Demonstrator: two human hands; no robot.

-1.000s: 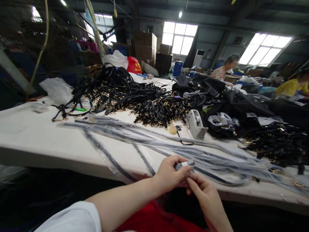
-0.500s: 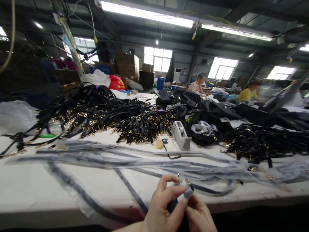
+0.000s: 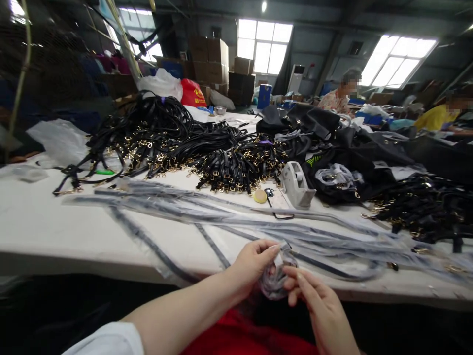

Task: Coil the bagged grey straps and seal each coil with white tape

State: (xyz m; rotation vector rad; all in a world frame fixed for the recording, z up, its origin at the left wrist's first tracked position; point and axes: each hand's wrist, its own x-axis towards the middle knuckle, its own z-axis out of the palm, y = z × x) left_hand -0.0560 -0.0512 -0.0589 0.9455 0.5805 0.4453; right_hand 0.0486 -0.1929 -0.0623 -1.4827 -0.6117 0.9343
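Observation:
At the table's front edge, my left hand [image 3: 254, 261] grips a coiled strap [image 3: 274, 285] in clear plastic wrap, thumb on top of the coil. A small white piece [image 3: 279, 257] shows on the coil near the thumb tip. My right hand [image 3: 314, 296] has its bent fingers closed at the coil's right side; the exact contact is partly hidden. Just behind the hands, long dark straps in clear sleeves [image 3: 218, 217] lie across the white table [image 3: 44, 224].
Piles of black straps with gold buckles [image 3: 229, 170] lie farther back. A grey tape dispenser [image 3: 297, 185] stands beside a round yellow item [image 3: 259, 196]. Black bags [image 3: 314, 118] are heaped at the right. Two people [image 3: 334, 101] sit beyond the table.
My view has tipped downward, showing more of my arms. The coil has turned so its loops show below my left hand, and my right hand has shifted to its right side.

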